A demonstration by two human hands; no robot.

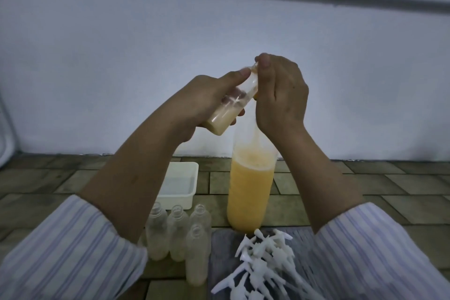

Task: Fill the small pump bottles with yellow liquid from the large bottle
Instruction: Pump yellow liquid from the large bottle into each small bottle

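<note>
My left hand grips a small clear bottle, tilted with its mouth up to the right and a little pale yellow liquid at its bottom end. My right hand is curled round the top of the large bottle, which stands on the tiled surface about half full of yellow liquid. My right thumb and forefinger meet at the small bottle's mouth. The large bottle's neck is hidden behind my right hand.
Several small open bottles stand in a cluster below my left forearm, each with a little liquid. A pile of white pump heads lies on a grey cloth at the front right. A white tray sits behind the cluster, near the wall.
</note>
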